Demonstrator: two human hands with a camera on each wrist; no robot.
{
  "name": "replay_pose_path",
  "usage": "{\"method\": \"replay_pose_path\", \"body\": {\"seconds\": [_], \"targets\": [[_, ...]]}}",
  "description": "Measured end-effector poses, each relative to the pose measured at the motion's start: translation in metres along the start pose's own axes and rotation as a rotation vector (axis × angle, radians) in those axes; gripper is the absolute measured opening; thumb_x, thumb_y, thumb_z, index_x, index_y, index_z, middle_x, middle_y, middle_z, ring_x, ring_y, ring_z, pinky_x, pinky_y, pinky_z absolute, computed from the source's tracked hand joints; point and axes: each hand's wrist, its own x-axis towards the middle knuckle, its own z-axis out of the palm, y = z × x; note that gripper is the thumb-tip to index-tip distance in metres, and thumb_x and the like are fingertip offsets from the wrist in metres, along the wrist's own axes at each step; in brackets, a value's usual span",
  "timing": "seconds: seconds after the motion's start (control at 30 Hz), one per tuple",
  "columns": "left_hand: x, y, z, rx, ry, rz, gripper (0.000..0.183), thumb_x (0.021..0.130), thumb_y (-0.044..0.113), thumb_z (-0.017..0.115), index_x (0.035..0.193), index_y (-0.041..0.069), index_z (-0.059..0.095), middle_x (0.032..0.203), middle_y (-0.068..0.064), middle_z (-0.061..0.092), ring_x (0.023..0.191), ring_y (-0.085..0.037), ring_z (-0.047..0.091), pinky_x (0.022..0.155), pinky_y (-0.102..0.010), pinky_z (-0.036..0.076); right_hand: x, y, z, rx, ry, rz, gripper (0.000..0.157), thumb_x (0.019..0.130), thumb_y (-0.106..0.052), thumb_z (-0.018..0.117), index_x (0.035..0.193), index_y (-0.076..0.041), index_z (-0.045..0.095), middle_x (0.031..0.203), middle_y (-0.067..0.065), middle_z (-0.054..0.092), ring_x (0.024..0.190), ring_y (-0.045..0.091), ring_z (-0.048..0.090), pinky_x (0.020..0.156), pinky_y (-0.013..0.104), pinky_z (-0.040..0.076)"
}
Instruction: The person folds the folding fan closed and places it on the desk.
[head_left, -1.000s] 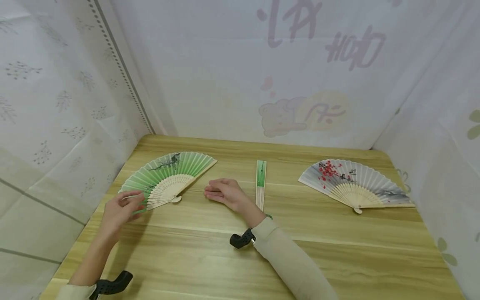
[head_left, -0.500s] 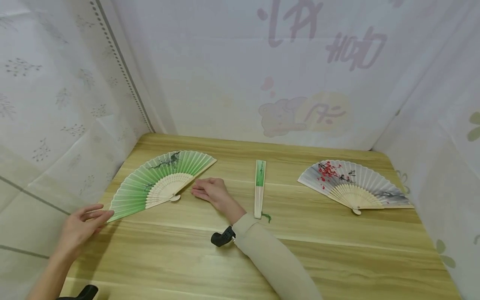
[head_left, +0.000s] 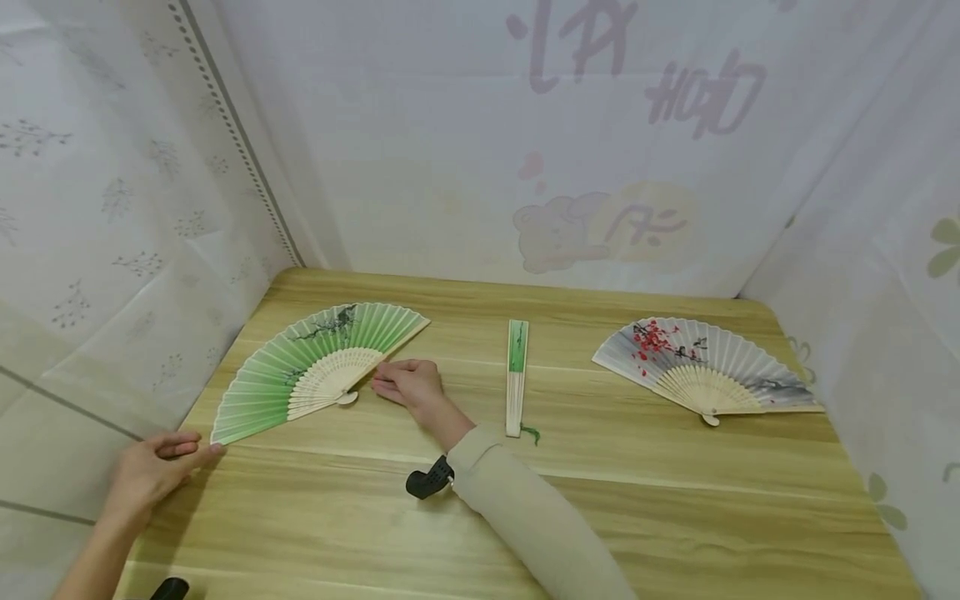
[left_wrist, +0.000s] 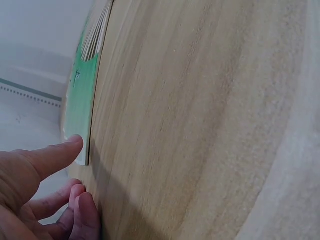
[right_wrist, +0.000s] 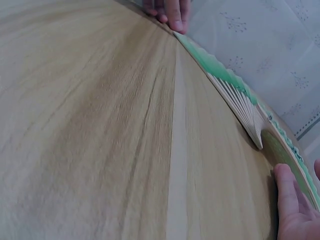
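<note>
A spread green folding fan (head_left: 255, 392) with pale wooden ribs lies on the table's left side. My left hand (head_left: 153, 471) is at its lower left corner, the thumb reaching the tip. In the left wrist view this thumb (left_wrist: 55, 155) overlaps the fan's end, while the other fingers (left_wrist: 87, 212) stand apart below it. Beside the fan's right edge is my right hand (head_left: 412, 390), fingers fairly straight and fingertips right at the ribs. The right wrist view has those fingers (right_wrist: 287, 190) close to the fan's outer stick, near its pivot.
A folded green fan (head_left: 517, 375) with a green tassel (head_left: 532, 433) lies at mid-table. Further right a spread grey-white fan (head_left: 697, 367) carries red blossoms. Patterned cloth (head_left: 420, 150) hangs behind and at both sides of the wooden table (head_left: 675, 500).
My left hand has moved left and down to the fan's corner, whose left side now spreads wider. My right hand has shifted left, up to the fan's right edge.
</note>
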Motion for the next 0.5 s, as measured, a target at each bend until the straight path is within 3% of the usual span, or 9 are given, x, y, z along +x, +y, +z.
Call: {"method": "replay_pose_path", "body": {"seconds": [0.23, 0.5], "targets": [[0.001, 0.002, 0.006, 0.052, 0.005, 0.009, 0.066, 0.091, 0.028, 0.08, 0.124, -0.023, 0.052, 0.091, 0.002, 0.061, 0.071, -0.003, 0.059, 0.062, -0.025, 0.058, -0.001, 0.008, 0.009, 0.038, 0.095, -0.027, 0.005, 0.09, 0.011, 0.071, 0.096, 0.01, 0.07, 0.094, 0.025, 0.071, 0.092, 0.039, 0.072, 0.08, 0.042, 0.059], [0.003, 0.009, 0.008, 0.121, 0.02, 0.007, 0.067, 0.092, 0.029, 0.08, 0.122, -0.024, 0.053, 0.091, -0.004, 0.063, 0.066, -0.006, 0.061, 0.058, -0.026, 0.057, 0.0, 0.015, 0.021, 0.06, 0.127, -0.042, 0.008, 0.089, 0.011, 0.073, 0.095, 0.01, 0.068, 0.09, 0.021, 0.072, 0.088, 0.037, 0.073, 0.078, 0.041, 0.059]]}}
